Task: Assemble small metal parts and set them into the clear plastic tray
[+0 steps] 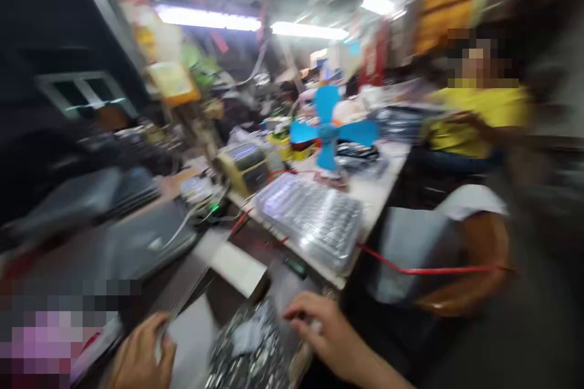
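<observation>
At the bottom of a motion-blurred view, a shallow tray [250, 349] of small dark parts lies between the person's hands. The left hand [141, 352] curls beside it; the right hand [322, 328] rests bent fingers on its rim; blur hides whether either grips. The tray looks light, thin and bendy, its loose parts likely to spill: best held level by opposite rims.
</observation>
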A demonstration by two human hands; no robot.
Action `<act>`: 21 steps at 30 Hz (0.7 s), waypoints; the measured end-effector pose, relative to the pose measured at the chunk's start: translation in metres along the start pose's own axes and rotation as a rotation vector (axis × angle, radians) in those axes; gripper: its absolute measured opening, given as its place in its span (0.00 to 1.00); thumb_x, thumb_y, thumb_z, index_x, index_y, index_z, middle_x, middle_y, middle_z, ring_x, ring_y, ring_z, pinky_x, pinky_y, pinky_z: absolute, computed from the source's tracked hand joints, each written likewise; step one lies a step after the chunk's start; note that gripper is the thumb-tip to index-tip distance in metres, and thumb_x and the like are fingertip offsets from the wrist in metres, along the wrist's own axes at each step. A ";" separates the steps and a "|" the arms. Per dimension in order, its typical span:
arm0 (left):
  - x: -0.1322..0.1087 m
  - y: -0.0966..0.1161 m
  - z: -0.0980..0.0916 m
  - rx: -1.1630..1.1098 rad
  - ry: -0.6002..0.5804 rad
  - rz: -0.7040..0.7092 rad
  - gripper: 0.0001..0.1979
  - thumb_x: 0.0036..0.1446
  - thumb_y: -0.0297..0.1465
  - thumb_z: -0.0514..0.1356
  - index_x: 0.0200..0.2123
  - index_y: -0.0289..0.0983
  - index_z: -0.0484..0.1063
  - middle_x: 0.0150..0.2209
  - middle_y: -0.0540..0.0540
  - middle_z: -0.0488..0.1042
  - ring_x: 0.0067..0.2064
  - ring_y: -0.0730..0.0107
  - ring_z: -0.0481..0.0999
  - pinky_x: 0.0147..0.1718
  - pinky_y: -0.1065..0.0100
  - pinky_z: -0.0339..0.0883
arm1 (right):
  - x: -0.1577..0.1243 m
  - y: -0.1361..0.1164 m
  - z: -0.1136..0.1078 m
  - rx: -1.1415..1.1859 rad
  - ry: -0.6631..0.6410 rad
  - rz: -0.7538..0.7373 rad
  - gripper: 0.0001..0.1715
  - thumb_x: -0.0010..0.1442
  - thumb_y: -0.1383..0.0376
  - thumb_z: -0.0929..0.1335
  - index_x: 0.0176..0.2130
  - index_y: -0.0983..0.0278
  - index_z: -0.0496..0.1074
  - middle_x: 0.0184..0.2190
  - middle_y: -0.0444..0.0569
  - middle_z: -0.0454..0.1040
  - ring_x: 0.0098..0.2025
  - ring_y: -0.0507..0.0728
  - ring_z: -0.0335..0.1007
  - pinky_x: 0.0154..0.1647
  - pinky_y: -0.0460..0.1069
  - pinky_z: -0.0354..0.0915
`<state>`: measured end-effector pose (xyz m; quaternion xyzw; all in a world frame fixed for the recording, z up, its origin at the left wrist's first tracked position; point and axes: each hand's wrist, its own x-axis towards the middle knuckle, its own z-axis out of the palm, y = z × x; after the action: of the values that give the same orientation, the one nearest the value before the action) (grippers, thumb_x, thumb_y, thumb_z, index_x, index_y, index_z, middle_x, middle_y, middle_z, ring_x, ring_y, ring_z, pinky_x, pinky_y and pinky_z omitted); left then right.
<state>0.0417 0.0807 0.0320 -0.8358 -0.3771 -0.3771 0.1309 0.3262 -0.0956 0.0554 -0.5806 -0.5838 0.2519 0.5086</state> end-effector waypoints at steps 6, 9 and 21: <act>-0.043 0.000 -0.128 0.355 0.173 -0.100 0.13 0.54 0.20 0.59 0.44 0.35 0.69 0.39 0.42 0.76 0.40 0.63 0.75 0.42 0.63 0.68 | -0.012 0.016 0.008 -0.102 0.001 0.039 0.14 0.59 0.54 0.66 0.37 0.59 0.77 0.39 0.50 0.77 0.42 0.57 0.74 0.46 0.48 0.69; -0.111 -0.010 -0.162 0.496 0.094 -0.158 0.15 0.53 0.19 0.60 0.45 0.35 0.70 0.38 0.43 0.77 0.39 0.63 0.75 0.42 0.63 0.67 | -0.009 0.017 0.027 -0.106 -0.089 -0.018 0.15 0.59 0.53 0.66 0.36 0.59 0.77 0.36 0.49 0.77 0.39 0.56 0.75 0.42 0.45 0.70; -0.205 -0.048 -0.142 0.147 -0.247 -0.418 0.09 0.60 0.29 0.51 0.40 0.40 0.70 0.38 0.44 0.76 0.42 0.61 0.75 0.44 0.61 0.68 | -0.005 -0.007 0.041 -0.175 -0.437 -0.040 0.15 0.62 0.56 0.63 0.41 0.59 0.76 0.41 0.52 0.76 0.45 0.57 0.73 0.47 0.49 0.69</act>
<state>-0.1570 -0.0673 -0.0231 -0.7676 -0.5813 -0.2626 0.0631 0.2862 -0.0893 0.0452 -0.5426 -0.7110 0.3098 0.3227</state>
